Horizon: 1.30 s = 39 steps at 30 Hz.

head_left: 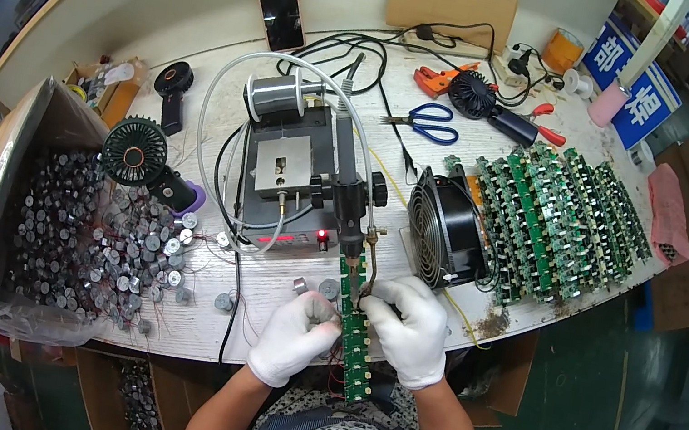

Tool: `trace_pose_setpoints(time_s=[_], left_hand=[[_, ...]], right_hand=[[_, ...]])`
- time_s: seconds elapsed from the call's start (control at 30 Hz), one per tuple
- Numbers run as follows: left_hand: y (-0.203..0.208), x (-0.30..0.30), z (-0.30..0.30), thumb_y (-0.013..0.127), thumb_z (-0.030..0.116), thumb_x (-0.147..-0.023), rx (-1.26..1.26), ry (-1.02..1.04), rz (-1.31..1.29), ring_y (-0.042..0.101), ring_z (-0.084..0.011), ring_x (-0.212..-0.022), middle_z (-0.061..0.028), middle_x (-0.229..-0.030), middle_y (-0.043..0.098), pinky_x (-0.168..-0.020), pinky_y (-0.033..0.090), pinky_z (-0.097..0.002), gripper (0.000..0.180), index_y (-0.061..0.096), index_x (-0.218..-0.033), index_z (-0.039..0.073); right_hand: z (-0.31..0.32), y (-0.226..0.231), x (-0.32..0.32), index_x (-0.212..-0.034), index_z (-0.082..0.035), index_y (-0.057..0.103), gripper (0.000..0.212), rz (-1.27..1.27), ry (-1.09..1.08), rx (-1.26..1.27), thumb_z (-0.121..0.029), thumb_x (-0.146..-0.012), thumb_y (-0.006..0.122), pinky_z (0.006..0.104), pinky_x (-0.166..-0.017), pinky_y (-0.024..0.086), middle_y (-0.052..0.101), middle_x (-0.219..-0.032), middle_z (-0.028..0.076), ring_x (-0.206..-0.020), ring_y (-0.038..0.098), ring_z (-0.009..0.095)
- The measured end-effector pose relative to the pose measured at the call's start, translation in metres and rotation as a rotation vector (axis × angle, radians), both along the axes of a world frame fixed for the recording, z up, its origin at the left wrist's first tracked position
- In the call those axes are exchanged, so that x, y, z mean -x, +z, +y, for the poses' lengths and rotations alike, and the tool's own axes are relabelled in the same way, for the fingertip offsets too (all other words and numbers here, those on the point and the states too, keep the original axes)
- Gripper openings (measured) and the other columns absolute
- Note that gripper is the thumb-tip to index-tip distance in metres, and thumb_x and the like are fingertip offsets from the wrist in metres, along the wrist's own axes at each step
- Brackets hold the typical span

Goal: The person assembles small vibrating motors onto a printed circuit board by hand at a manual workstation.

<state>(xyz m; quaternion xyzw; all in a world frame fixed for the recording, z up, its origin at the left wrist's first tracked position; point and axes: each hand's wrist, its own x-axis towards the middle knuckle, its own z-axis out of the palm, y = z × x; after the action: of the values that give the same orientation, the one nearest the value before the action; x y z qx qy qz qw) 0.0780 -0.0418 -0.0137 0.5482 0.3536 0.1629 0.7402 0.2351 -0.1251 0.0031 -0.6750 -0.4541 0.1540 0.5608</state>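
Observation:
A long green circuit board strip (354, 346) lies between my hands, under the tip of a soldering machine (350, 216) with a solder spool (277, 98). My left hand (295, 338), in a white glove, is closed in a pinch at the strip's left edge; what it holds is hidden. Also gloved, my right hand (409, 330) pinches at the strip's right edge, close beside the soldering tip. I cannot make out what is between its fingertips. Small round metal motors (329, 289) lie just beyond my left hand.
At left, a box (4, 183) spills many wired motors (137, 252). A black fan (444, 233) stands right of the machine, before stacked circuit boards (557, 225). Blue scissors (432, 124), orange-handled pliers (438, 80), handheld fans (135, 150), cables and a phone (280, 13) lie around.

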Motion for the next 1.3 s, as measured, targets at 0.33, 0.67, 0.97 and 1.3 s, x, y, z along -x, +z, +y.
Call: trace_pose_setpoints(time_s=[0.33,0.67,0.97,1.3], left_hand=[[-0.001,0.001,0.0,0.061,0.003,-0.082,-0.015,-0.016,0.012,0.051,-0.0058,-0.068,-0.0012,-0.079,0.059,-0.061,0.043,-0.0214,0.01,0.054,-0.089,-0.001],[0.0,0.0,0.001,0.061,0.005,-0.082,-0.014,-0.019,0.019,0.052,-0.0065,-0.069,-0.0018,-0.079,0.059,-0.062,0.044,-0.0219,0.011,0.054,-0.089,-0.002],[-0.001,0.0,-0.001,0.061,0.004,-0.082,-0.044,-0.007,0.026,0.05,-0.0056,-0.068,-0.0003,-0.077,0.058,-0.061,0.043,-0.0215,0.01,0.054,-0.087,-0.001],[-0.002,0.001,-0.001,0.061,0.004,-0.082,-0.034,-0.003,0.015,0.05,-0.0054,-0.067,-0.0006,-0.076,0.058,-0.06,0.042,-0.0211,0.009,0.055,-0.086,-0.001]], right_hand=[[-0.002,0.007,-0.005,-0.083,0.004,0.067,0.012,0.045,0.073,0.059,-0.005,-0.076,0.065,0.031,-0.068,0.048,0.063,-0.079,0.012,-0.075,0.062,0.022],[-0.001,0.006,-0.001,-0.085,0.003,0.067,0.012,0.028,0.029,0.061,-0.003,-0.076,0.066,0.0302,-0.065,0.048,0.062,-0.078,0.011,-0.071,0.061,0.021],[0.0,0.002,0.007,-0.085,0.002,0.068,0.011,-0.051,-0.061,0.011,-0.002,-0.074,0.068,0.0309,-0.064,0.048,0.062,-0.078,0.011,-0.07,0.061,0.022],[-0.002,0.006,-0.001,-0.083,0.003,0.067,0.01,0.053,0.045,0.073,-0.005,-0.076,0.066,0.0304,-0.067,0.047,0.062,-0.078,0.012,-0.072,0.061,0.021]])
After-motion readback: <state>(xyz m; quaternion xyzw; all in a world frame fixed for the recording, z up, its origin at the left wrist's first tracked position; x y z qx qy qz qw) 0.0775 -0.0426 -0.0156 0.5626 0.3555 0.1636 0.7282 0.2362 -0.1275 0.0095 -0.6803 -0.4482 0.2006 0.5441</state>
